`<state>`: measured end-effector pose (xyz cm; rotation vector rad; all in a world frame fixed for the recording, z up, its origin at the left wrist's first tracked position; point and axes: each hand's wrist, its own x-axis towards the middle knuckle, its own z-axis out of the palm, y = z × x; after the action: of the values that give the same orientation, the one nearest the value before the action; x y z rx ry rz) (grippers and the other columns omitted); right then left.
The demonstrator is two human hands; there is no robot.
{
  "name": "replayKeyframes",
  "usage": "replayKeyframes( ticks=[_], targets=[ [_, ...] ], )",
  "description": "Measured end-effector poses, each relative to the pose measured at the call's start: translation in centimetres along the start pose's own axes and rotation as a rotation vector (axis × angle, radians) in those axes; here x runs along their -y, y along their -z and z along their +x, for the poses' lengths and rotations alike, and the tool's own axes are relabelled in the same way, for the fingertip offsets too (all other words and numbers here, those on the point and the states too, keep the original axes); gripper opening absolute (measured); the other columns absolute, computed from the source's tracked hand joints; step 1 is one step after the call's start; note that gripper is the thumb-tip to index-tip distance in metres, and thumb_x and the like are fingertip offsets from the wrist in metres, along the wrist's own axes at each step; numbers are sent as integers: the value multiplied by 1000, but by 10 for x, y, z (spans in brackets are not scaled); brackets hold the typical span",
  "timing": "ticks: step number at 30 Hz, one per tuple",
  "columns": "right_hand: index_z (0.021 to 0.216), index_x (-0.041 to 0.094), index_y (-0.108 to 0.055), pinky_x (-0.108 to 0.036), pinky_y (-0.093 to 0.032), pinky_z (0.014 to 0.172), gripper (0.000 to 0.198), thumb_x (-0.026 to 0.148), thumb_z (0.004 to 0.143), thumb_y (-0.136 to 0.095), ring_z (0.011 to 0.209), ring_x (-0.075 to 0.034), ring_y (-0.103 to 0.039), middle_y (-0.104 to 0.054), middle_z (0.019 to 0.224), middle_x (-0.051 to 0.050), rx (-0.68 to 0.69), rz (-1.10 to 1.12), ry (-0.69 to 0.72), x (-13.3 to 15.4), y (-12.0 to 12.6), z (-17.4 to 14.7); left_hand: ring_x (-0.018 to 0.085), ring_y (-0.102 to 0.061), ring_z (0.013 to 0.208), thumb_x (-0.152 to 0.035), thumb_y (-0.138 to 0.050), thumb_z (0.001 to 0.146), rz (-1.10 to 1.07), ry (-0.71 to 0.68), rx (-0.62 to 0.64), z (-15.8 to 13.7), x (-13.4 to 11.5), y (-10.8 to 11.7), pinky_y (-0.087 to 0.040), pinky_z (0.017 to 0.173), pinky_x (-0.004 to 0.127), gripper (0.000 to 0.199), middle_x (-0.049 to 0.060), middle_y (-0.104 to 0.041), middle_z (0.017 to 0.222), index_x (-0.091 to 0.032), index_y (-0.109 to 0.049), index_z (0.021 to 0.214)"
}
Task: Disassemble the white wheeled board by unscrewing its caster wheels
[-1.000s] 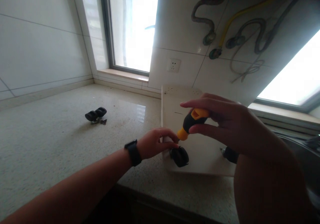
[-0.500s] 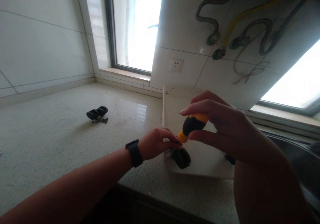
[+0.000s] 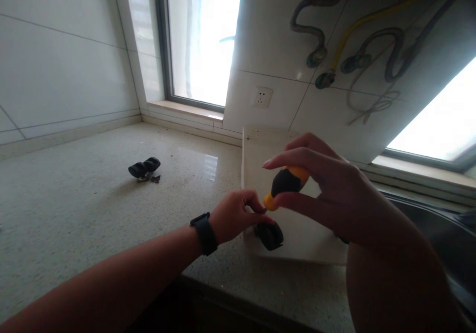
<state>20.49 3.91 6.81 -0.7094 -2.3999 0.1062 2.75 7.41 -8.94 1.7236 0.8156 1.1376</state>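
My right hand [image 3: 327, 184] is wrapped round the yellow and black handle of a stubby screwdriver [image 3: 286, 183], which tilts down to the left. Its short shaft points at the fingertips of my left hand [image 3: 241, 214]. The thumb and forefinger of that hand are pinched together around the tip, against a black twin-wheel caster [image 3: 269, 235]; what they pinch is hidden. The caster sits near the front left corner of a white panel or box [image 3: 301, 244]. Another dark caster [image 3: 342, 237] is partly covered by my right wrist.
A loose black caster [image 3: 145, 167] lies on the speckled counter [image 3: 92, 209] at left, with small dark screws [image 3: 155, 179] beside it. A metal sink [image 3: 427, 239] is at right. A socket [image 3: 263, 97] and hoses [image 3: 345, 40] are on the back wall.
The screwdriver and right hand have shifted slightly left. My left fingers have moved a little, and the screwdriver's shaft now shows between them.
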Motion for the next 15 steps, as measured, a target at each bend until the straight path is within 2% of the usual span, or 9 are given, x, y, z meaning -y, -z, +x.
replayKeyframes(
  ticks=[3,6,9,12,15],
  targets=[
    [122,29,-69,-34,-57,76,40,36,84,-78,88,-19,-66,-66,105,-5,-21,-23,-48,0,0,1,15,-63,75,-38,-92,68,-54,3,27,2,3,2,-51,73,32,38,3,-71,84,-15,-70,89],
    [129,26,-65,-34,-60,79,49,36,82,-79,92,-21,-69,-69,110,-7,-32,44,-107,2,2,-1,17,-66,82,-34,-90,72,-69,-11,120,5,3,11,-53,77,33,38,6,-74,93,-15,-73,100],
    [132,26,-64,-38,-61,88,47,28,86,-74,100,-23,-70,-71,116,-8,-33,49,-125,5,5,-4,19,-69,93,-28,-83,81,-15,-71,220,8,0,23,-54,87,37,28,8,-76,104,-18,-76,106],
    [135,28,-61,-42,-61,94,50,20,87,-68,109,-25,-69,-70,123,-7,9,78,-100,5,7,-7,21,-70,101,-25,-76,88,-13,-153,309,10,-4,30,-54,95,40,17,9,-76,112,-20,-79,104],
    [137,29,-59,-42,-60,95,54,16,85,-67,114,-26,-67,-68,126,-7,73,124,-76,4,8,-8,20,-71,101,-25,-77,87,-77,-164,309,10,-5,30,-56,96,39,13,8,-76,110,-21,-80,100]
  ],
)
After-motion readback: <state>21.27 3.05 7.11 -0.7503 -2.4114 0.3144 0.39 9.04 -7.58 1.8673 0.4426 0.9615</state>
